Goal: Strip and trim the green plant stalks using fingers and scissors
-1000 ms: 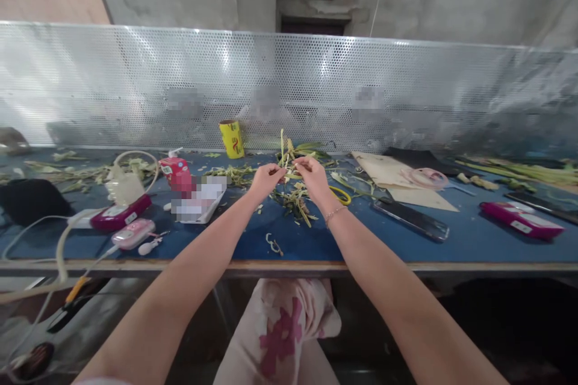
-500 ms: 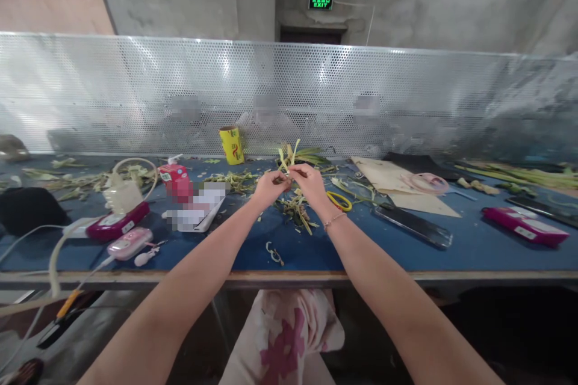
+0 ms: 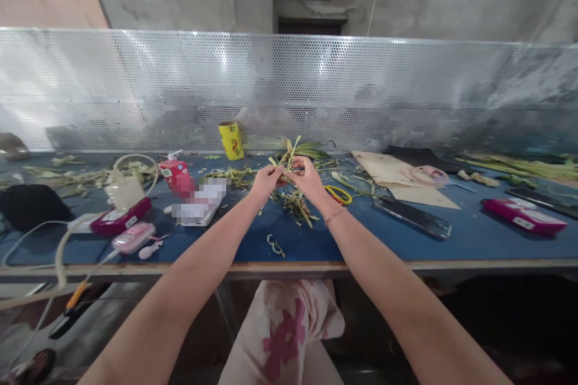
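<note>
Pale-green, ribbon-like plant strips (image 3: 295,146) are pinched between finger and thumb by the left hand (image 3: 268,181) and the right hand (image 3: 309,180), above a tangled heap of shredded stalks (image 3: 297,206) on the blue tabletop (image 3: 253,243); a smooth yellow loop (image 3: 347,197) is seen near the latter hand.

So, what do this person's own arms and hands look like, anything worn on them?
The left arm and right arm show no sleeves in view. The left hand and right hand are ungloved. The right arm wears a thin, chain-like bracelet near the hand; the left shows none. Any rings are too small to tell.
</note>
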A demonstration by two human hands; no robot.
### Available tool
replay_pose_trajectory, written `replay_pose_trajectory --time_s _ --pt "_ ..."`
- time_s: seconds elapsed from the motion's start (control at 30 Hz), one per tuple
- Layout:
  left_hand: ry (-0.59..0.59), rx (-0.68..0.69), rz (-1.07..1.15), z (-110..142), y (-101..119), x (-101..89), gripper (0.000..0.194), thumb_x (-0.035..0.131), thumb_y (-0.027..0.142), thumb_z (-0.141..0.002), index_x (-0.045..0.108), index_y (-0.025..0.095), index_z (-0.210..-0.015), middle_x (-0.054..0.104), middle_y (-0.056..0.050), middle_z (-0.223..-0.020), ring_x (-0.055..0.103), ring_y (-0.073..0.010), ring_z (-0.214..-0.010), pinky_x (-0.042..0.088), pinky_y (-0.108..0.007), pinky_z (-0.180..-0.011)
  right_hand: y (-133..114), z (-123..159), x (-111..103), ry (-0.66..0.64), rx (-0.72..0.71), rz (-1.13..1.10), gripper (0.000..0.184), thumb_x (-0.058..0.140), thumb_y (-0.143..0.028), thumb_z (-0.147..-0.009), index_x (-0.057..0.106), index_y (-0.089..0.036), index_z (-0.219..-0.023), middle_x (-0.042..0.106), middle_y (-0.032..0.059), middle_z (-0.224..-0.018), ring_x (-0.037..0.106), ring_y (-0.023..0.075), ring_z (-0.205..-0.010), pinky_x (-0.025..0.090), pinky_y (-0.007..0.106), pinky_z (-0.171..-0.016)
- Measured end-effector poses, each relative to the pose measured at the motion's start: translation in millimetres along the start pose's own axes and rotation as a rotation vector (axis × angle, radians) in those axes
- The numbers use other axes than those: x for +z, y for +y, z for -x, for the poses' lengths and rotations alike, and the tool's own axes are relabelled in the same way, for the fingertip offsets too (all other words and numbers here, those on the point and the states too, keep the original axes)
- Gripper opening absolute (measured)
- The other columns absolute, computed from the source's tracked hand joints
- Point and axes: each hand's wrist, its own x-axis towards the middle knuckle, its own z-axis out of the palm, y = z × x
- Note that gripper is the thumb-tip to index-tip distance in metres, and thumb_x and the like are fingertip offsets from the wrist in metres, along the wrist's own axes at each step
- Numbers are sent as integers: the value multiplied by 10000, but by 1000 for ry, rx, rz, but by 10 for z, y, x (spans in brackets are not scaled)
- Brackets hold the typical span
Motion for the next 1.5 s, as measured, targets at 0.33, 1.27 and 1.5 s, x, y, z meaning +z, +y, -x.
replay_pose_trajectory --time_s 0.33,1.27,1.5 --pt "-123 109 -317 -11 -25 -19 321 614 424 -691 482 147 -597 493 46 -514 578 -104 -504 481 -232 -539 86 -83 -92 111 -89 175 300 454 -399 -788 634 -178 -882 583 72 -892 515 186 -892 419 340 -825" --pt "-182 60 -280 44 54 -22 155 645 195 -618 539 130 -710 556 11 -602 516 -84 -535 460 -239 -543 -132 25 -186 -61 -114 211 226 492 -299 -669 369 -196 -509 356 -34 -525 323 97 -530 266 245 -518" --pt "-223 102 -351 -2 1 -60 159 648 226 -601 563 129 -693 542 23 -549 527 -98 -535 461 -254 -577 -167 47 -189 -55 -185 302 209 497 -299 -685 372 -201 -550 394 -30 -558 359 108 -565 293 250 -557"
